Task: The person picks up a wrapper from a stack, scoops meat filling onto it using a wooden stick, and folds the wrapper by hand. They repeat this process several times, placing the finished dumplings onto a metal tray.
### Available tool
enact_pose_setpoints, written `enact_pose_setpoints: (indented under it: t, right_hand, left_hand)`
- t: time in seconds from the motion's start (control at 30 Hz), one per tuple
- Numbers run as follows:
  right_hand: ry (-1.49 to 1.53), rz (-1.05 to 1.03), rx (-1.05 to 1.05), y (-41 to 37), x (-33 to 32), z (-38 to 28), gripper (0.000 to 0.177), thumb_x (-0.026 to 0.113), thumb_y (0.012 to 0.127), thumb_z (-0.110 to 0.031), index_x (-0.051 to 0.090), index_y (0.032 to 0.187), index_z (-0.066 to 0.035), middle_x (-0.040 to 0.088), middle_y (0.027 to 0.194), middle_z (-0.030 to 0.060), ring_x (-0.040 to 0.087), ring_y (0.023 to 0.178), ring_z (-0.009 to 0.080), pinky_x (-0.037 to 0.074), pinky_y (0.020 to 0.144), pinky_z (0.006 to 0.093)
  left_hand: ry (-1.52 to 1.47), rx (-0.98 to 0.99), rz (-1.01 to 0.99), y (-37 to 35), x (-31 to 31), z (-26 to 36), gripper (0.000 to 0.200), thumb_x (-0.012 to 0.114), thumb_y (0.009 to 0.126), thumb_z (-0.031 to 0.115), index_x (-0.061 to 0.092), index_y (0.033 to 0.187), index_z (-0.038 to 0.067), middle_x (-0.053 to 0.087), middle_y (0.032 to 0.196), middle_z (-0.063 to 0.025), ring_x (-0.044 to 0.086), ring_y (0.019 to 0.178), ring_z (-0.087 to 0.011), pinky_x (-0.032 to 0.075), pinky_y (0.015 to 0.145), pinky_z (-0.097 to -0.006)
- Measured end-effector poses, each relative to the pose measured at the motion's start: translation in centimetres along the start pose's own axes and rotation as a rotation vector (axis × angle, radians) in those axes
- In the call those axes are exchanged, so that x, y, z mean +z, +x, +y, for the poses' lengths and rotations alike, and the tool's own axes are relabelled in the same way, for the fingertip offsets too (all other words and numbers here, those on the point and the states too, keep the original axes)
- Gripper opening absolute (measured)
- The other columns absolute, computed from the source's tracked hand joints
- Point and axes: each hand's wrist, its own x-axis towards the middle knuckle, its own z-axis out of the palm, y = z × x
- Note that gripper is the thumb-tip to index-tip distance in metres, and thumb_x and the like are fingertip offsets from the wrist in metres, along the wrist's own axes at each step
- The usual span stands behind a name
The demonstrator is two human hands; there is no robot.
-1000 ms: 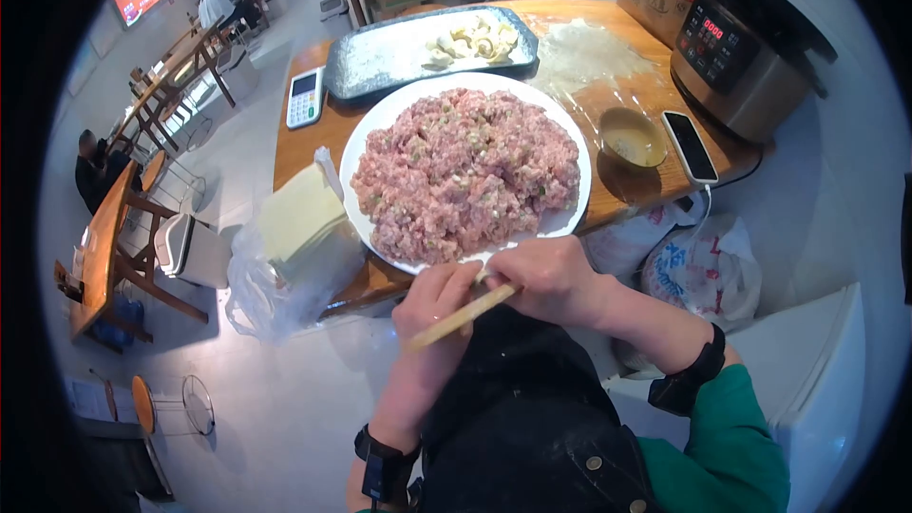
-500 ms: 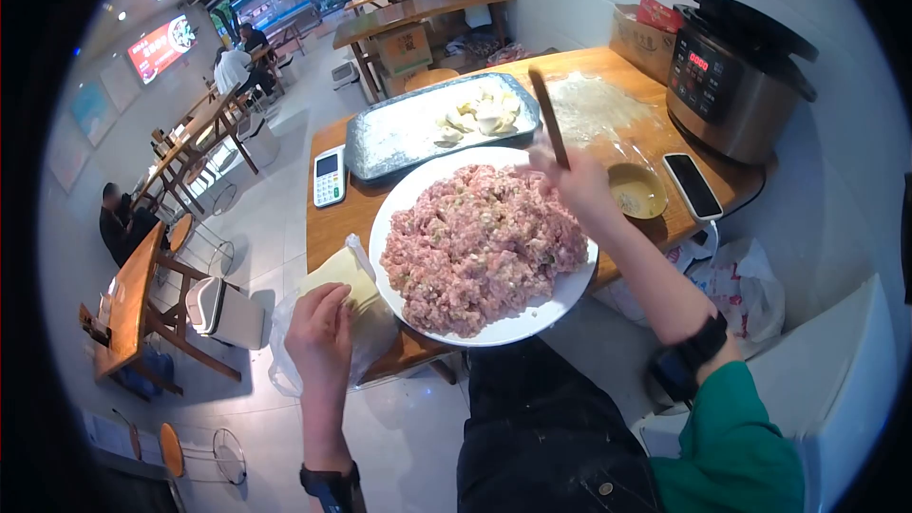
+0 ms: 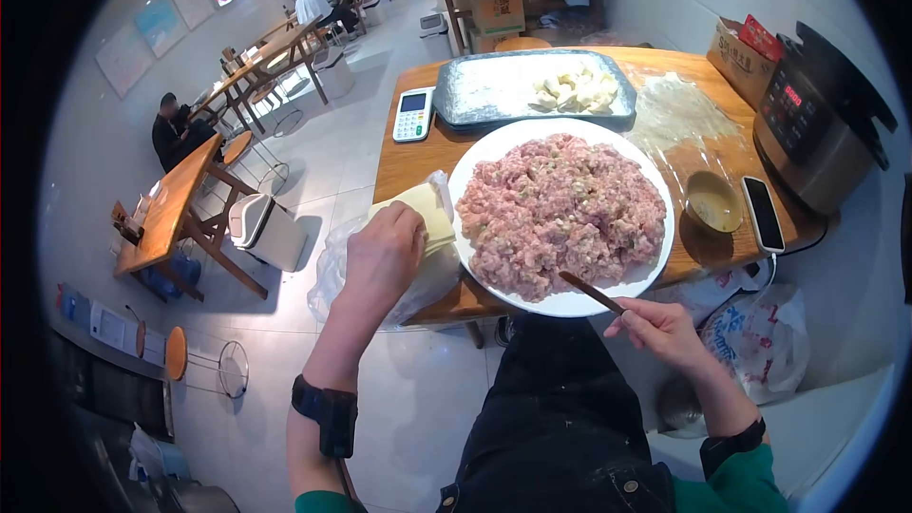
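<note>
A white plate (image 3: 560, 305) heaped with pinkish minced meat filling (image 3: 560, 209) flecked with green sits at the near table edge. My right hand (image 3: 665, 331) grips a thin, dark wooden stick (image 3: 591, 291), its tip touching the filling near the plate's front rim. Left of the plate lies a stack of pale yellow dough wrappers (image 3: 432, 218) in a clear plastic bag (image 3: 334, 256). My left hand (image 3: 385, 252) is over the stack, fingers curled and pinching at its top; the fingertips are partly hidden.
Behind the plate, a floured tray (image 3: 489, 85) holds several wrapped dumplings (image 3: 577, 90). A card terminal (image 3: 413, 115) stands left of it. To the right are a small bowl (image 3: 712, 203), a phone (image 3: 762, 215) on a cable, and a rice cooker (image 3: 812, 123). People sit at far tables.
My right hand has swung from above the plate's back right down to its front right, bringing the stick's tip to the filling. My left hand has moved onto the wrappers. The view has shifted.
</note>
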Motion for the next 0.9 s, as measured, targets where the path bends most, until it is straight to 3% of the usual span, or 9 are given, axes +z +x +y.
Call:
enact_pose_setpoints:
  t: [0.13, 0.2, 0.27, 0.33, 0.4, 0.67, 0.73, 0.83, 0.9]
  right_hand:
    - [-0.054, -0.014, -0.021, -0.4, 0.5, -0.3, 0.032, 0.05, 0.091, -0.011, 0.054, 0.122, -0.006, 0.066, 0.082, 0.0019, 0.047, 0.058, 0.0027, 0.04, 0.053, 0.0177]
    - [-0.109, -0.005, -0.008, -0.6, 0.6, -0.2, 0.032, 0.051, 0.089, -0.008, 0.055, 0.121, -0.008, 0.066, 0.082, 0.0028, 0.05, 0.059, 0.0042, 0.042, 0.054, 0.0194]
    - [-0.409, 0.056, -0.34, -0.3, 0.6, 0.6, 0.038, 0.055, 0.082, -0.002, 0.057, 0.119, -0.01, 0.066, 0.082, 0.0062, 0.059, 0.064, 0.0117, 0.046, 0.057, 0.024]
    - [-0.527, 0.104, -0.415, -0.2, 1.0, 0.5, 0.041, 0.057, 0.076, 0.001, 0.058, 0.115, -0.01, 0.064, 0.082, 0.0083, 0.063, 0.071, 0.0189, 0.049, 0.061, 0.0278]
    - [-0.717, 0.211, -0.566, 0.2, 1.4, 0.4, 0.038, 0.06, 0.075, 0.0, 0.06, 0.112, -0.01, 0.062, 0.078, 0.0059, 0.062, 0.069, 0.0202, 0.049, 0.059, 0.029]
    - [-1.068, 0.264, -0.599, 1.7, 2.7, -0.6, 0.038, 0.061, 0.07, -0.001, 0.061, 0.106, -0.012, 0.056, 0.069, 0.0042, 0.059, 0.061, 0.0204, 0.047, 0.051, 0.0321]
    - [-1.13, 0.216, -0.569, 1.5, 2.7, -0.4, 0.038, 0.06, 0.069, -0.001, 0.061, 0.106, -0.012, 0.055, 0.068, 0.0042, 0.059, 0.06, 0.0202, 0.047, 0.05, 0.0322]
    - [-1.153, 0.206, -0.601, 1.4, 2.5, -0.5, 0.039, 0.06, 0.069, -0.002, 0.06, 0.107, -0.012, 0.054, 0.067, 0.0038, 0.058, 0.059, 0.0204, 0.047, 0.049, 0.0322]
    - [-1.093, 0.298, -0.682, 1.7, 2.6, -1.3, 0.04, 0.059, 0.069, -0.002, 0.06, 0.107, -0.012, 0.054, 0.067, 0.0039, 0.057, 0.057, 0.0204, 0.046, 0.048, 0.0323]
  left_hand:
    - [-0.007, -0.034, -0.077, 0.1, 0.2, -1.1, 0.008, 0.057, 0.078, 0.006, 0.056, 0.085, 0.008, 0.057, 0.08, -0.0067, 0.058, 0.074, -0.0224, 0.047, 0.059, -0.0331]
    - [-0.402, -0.299, 0.011, 0.0, 1.0, -2.6, 0.007, 0.052, 0.084, 0.008, 0.055, 0.09, 0.005, 0.058, 0.082, -0.0055, 0.058, 0.073, -0.0185, 0.046, 0.063, -0.0305]
    - [-0.638, -0.386, 0.034, -0.3, 1.8, -5.8, 0.012, 0.047, 0.088, 0.009, 0.055, 0.095, 0.003, 0.059, 0.085, -0.0041, 0.057, 0.077, -0.0131, 0.046, 0.068, -0.0266]
    - [-0.719, -0.502, 0.073, -0.4, 1.5, -5.8, 0.015, 0.044, 0.089, 0.008, 0.055, 0.098, 0.002, 0.058, 0.088, -0.0038, 0.055, 0.08, -0.01, 0.045, 0.072, -0.0237]
    - [-1.228, -0.743, 0.288, -0.5, 1.3, -5.9, 0.019, 0.042, 0.09, 0.01, 0.055, 0.101, 0.001, 0.059, 0.091, -0.0044, 0.056, 0.083, -0.01, 0.046, 0.074, -0.0231]
    - [-1.971, -0.848, 0.639, -2.1, -1.1, -5.7, 0.031, 0.041, 0.093, 0.021, 0.049, 0.112, -0.002, 0.057, 0.111, -0.0122, 0.058, 0.102, -0.0211, 0.051, 0.084, -0.0329]
    - [-2.067, -0.845, 0.635, -3.4, -2.2, -3.6, 0.035, 0.039, 0.095, 0.024, 0.046, 0.117, -0.003, 0.054, 0.116, -0.0137, 0.056, 0.105, -0.0233, 0.05, 0.088, -0.0346]
    - [-2.444, -0.435, 0.139, -6.0, -1.7, -2.0, 0.04, 0.037, 0.096, 0.028, 0.041, 0.125, 0.0, 0.052, 0.122, -0.0131, 0.05, 0.113, -0.0227, 0.043, 0.096, -0.0382]
    - [-2.201, -0.83, 0.314, -8.6, 0.2, 0.1, 0.039, 0.042, 0.095, 0.027, 0.042, 0.125, 0.002, 0.052, 0.121, -0.0112, 0.049, 0.115, -0.0213, 0.041, 0.097, -0.0386]
